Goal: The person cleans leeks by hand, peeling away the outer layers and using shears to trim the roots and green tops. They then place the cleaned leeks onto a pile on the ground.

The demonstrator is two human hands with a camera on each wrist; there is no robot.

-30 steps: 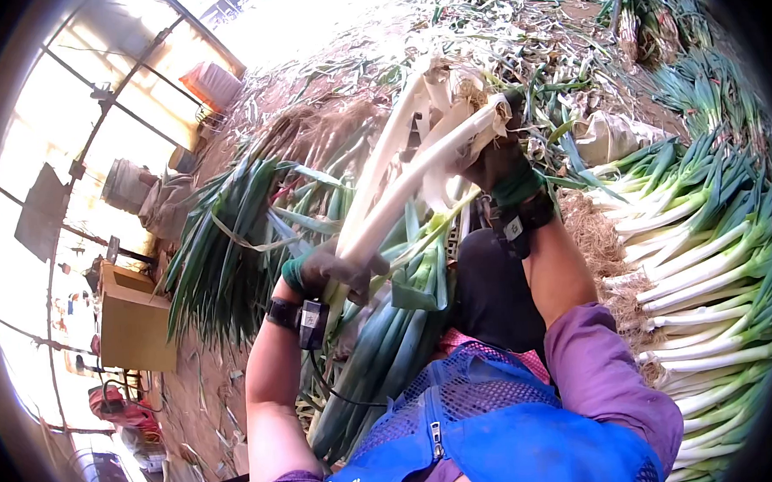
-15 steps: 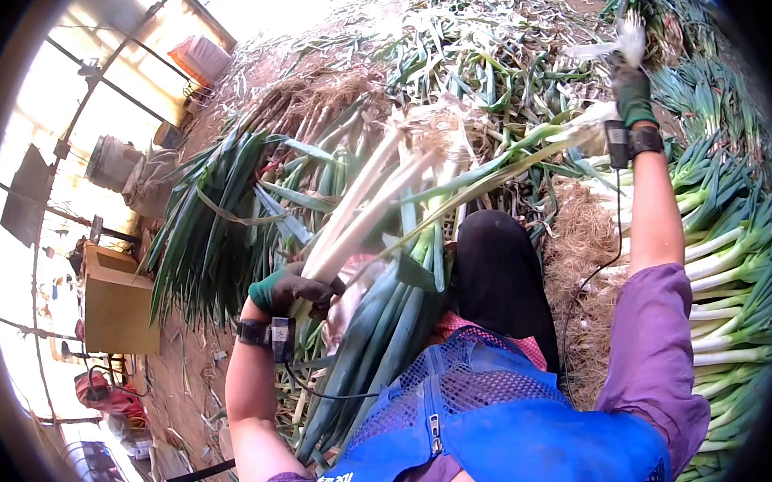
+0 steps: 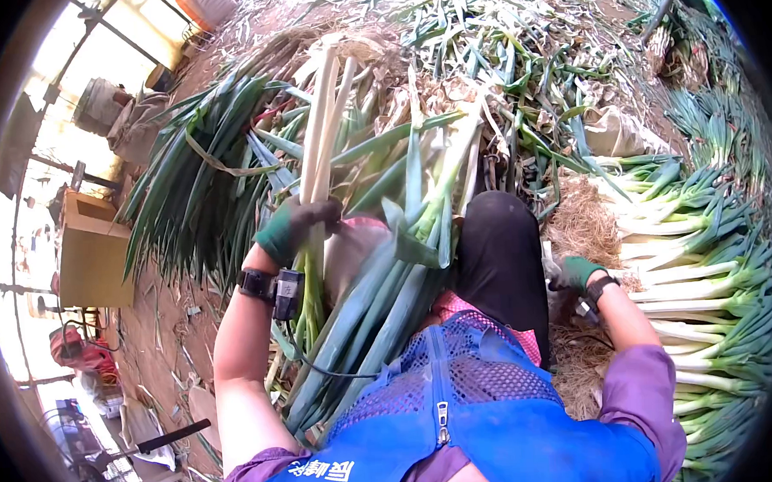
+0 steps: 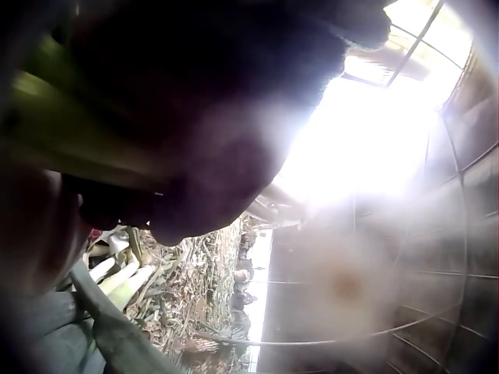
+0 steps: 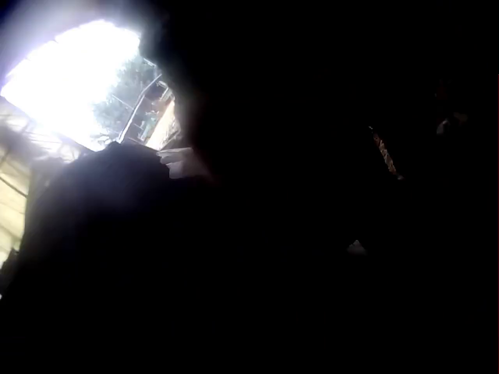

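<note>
In the head view, the gloved left hand grips a couple of leeks, white stalks upward, green parts hanging below the fist. Its dark glove fills much of the left wrist view, around a green leek part. The gloved right hand is low beside the bent knee, near the root ends of the laid-out leeks. Something whitish shows at its fingers; whether it is held cannot be told. The right wrist view is mostly dark.
Long green leeks lie between the left arm and the knee. A leafy pile with roots lies at the left, loose leaves and husks on the ground beyond. Tan box, fabric sack and dry roots are around.
The right hand went out to the far right with a pale husk, then came back down beside the knee. The left hand moved up and left, turning its leeks more upright.
</note>
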